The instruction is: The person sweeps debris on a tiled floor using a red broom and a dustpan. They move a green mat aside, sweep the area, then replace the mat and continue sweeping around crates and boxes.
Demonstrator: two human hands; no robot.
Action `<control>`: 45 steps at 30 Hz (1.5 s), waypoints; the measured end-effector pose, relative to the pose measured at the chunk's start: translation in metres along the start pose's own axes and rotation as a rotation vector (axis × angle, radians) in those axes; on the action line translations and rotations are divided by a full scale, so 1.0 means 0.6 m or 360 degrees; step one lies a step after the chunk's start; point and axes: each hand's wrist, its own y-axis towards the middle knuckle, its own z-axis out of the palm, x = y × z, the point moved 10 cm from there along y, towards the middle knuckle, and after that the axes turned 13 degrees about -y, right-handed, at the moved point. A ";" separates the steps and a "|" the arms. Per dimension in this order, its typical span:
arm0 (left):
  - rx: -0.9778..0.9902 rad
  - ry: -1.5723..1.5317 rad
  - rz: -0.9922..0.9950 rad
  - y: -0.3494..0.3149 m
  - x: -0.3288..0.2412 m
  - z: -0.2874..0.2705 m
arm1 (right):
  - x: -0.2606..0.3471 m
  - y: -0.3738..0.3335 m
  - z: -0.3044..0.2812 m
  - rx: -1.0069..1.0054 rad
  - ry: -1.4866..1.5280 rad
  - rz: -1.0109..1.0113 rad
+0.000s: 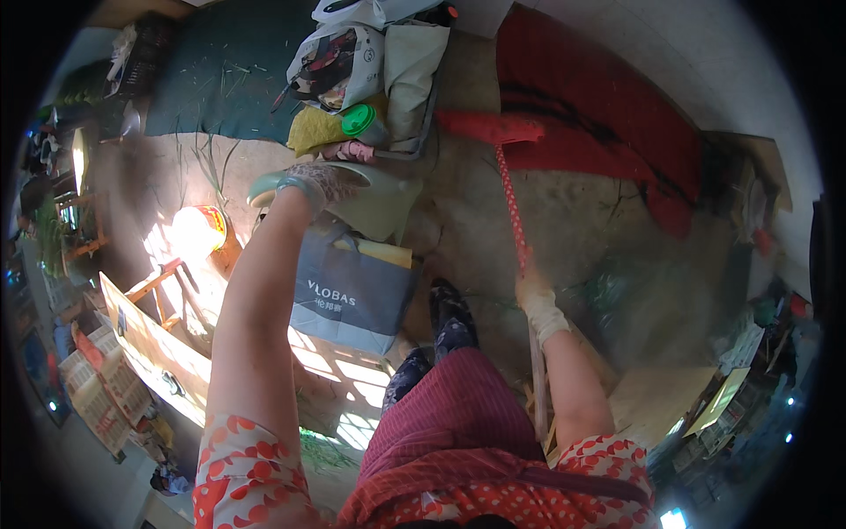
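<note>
Ref pt = grey bag (357, 304). R hand (535, 295), rt of bag, is clenched round the dotted handle of a red T-shaped tool (508, 189); tool's head lies beyond bag & to its rt. L hand (319, 182), gloved, is on a pale-green curved thing (388, 201) just beyond bag; fingers part hidden, can't tell if gripping. Sunlit yellow-red tub (211, 227) L of bag; green-lidded cup (359, 122) further beyond bag.

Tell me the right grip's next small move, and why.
Probably draw the red broom back toward the feet: the right grip is closed on it, and its head is out at the edge of the red cloth.
</note>
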 end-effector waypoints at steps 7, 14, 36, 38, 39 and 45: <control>-0.0165 -0.0284 -0.0039 -0.039 0.068 0.090 | -0.009 -0.116 0.052 0.0414 -0.0117 0.0014; 0.0036 -0.0448 -0.0128 -0.214 0.086 0.292 | -0.093 -0.107 -0.016 0.0569 0.0105 -0.0004; 0.0262 -0.1308 -0.0698 -0.693 -0.117 0.857 | 0.180 -0.325 0.036 0.1092 0.0215 -0.0593; 0.0130 -0.1529 -0.0831 -0.720 -0.124 0.893 | 0.265 -0.345 0.034 0.0993 0.0213 -0.0786; 0.0124 -0.1608 -0.0876 -0.729 -0.134 0.920 | 0.323 -0.341 0.033 0.0941 0.0226 -0.0909; -0.0133 -0.1936 -0.0944 -0.747 -0.249 1.087 | 0.597 -0.174 0.058 0.0228 -0.0575 -0.1035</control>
